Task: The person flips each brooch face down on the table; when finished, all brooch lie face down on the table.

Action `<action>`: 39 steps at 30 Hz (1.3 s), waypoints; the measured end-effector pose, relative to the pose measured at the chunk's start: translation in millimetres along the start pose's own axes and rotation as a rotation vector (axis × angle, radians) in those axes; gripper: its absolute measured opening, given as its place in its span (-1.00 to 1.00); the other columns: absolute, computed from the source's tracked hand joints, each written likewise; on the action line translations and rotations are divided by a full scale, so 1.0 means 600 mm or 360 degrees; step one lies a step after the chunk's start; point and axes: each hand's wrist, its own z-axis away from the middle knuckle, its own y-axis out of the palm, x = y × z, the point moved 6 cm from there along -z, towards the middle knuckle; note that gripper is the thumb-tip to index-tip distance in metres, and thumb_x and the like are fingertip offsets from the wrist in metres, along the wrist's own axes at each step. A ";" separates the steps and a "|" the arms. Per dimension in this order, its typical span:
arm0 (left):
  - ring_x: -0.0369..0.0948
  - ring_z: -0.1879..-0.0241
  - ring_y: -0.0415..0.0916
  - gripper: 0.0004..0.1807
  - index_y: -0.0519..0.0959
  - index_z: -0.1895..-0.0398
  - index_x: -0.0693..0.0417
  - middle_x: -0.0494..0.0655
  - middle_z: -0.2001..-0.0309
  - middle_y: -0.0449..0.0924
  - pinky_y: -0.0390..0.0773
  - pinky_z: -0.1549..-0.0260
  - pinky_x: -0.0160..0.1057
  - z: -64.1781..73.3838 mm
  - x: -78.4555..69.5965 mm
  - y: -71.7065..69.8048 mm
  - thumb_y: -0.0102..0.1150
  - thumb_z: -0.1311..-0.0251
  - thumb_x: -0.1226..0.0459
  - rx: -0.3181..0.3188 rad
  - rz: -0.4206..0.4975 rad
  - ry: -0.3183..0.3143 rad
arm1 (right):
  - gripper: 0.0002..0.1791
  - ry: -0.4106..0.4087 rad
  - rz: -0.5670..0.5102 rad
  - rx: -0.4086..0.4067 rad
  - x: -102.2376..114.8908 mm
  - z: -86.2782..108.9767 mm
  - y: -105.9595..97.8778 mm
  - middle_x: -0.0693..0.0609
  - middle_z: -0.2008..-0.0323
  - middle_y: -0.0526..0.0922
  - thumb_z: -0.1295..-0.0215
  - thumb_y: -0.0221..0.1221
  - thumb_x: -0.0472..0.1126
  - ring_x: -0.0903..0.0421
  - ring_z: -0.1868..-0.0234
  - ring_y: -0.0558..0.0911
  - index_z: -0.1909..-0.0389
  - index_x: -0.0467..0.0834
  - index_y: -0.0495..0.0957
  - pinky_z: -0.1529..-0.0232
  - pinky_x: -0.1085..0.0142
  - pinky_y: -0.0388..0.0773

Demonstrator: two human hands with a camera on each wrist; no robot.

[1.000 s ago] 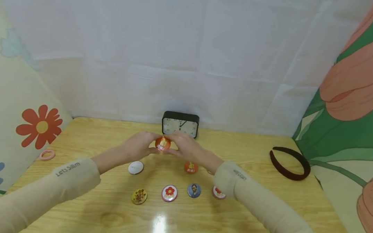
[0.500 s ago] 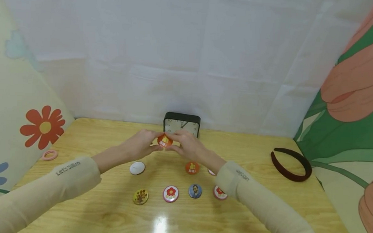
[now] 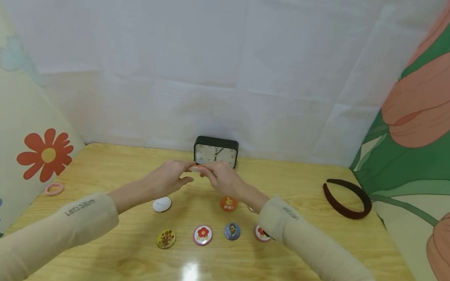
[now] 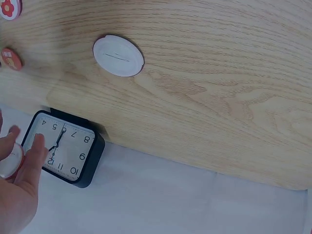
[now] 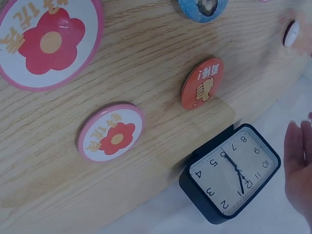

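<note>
Badge (image 3: 195, 169) mid-frame, edge-on before clock (image 3: 215, 152). Right hand (image 3: 227, 180) pinches it; left hand (image 3: 166, 178) touches its edge, thumb apart. Probably turning it: best hold the right pinch firm, bring left thumb to rim.

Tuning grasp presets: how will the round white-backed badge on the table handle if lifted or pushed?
The round white-backed badge looks like a thin disc, so probably stiff and light. Lying flat on the glossy yellow wooden table, it would likely slide rather than roll. The thin line across it may be a pin, which could snag.
</note>
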 end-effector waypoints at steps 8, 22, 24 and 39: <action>0.00 0.26 0.68 -0.37 0.38 -0.16 0.49 0.17 0.28 0.70 0.69 0.34 -0.13 -0.002 -0.008 -0.012 0.42 -0.02 0.46 -0.0110 -0.0035 0.0017 | -0.66 0.0225 -0.0418 -0.0072 -0.008 -0.002 0.002 -0.14 0.41 0.66 -0.56 -0.09 -0.20 0.17 0.49 0.60 0.08 -0.31 0.61 0.55 0.38 0.60; 0.01 0.24 0.67 -0.48 0.44 -0.03 0.37 0.18 0.23 0.68 0.67 0.36 -0.13 0.009 -0.001 0.007 0.44 -0.05 0.34 -0.0154 -0.0108 0.0027 | -0.71 0.0342 -0.0588 -0.0211 -0.003 -0.002 0.008 -0.18 0.50 0.65 -0.52 -0.02 -0.28 0.06 0.54 0.63 0.20 -0.36 0.63 0.61 0.34 0.62; 0.01 0.21 0.66 -0.52 0.45 -0.04 0.38 0.18 0.21 0.67 0.67 0.34 -0.12 0.008 0.000 0.009 0.39 -0.10 0.36 -0.0128 -0.0110 0.0023 | -0.71 0.0340 -0.0594 -0.0209 -0.003 -0.002 0.009 -0.20 0.51 0.65 -0.52 -0.03 -0.27 0.10 0.56 0.62 0.22 -0.36 0.63 0.59 0.28 0.64; 0.03 0.22 0.67 -0.48 0.37 -0.17 0.40 0.21 0.20 0.68 0.68 0.33 -0.14 0.012 0.000 0.014 0.31 -0.17 0.42 -0.0083 -0.0108 0.0087 | -0.45 0.0174 -0.0400 -0.0088 -0.008 0.006 0.003 -0.17 0.22 0.70 -0.22 0.32 -0.30 0.02 0.40 0.70 -0.24 -0.31 0.46 0.47 0.48 0.60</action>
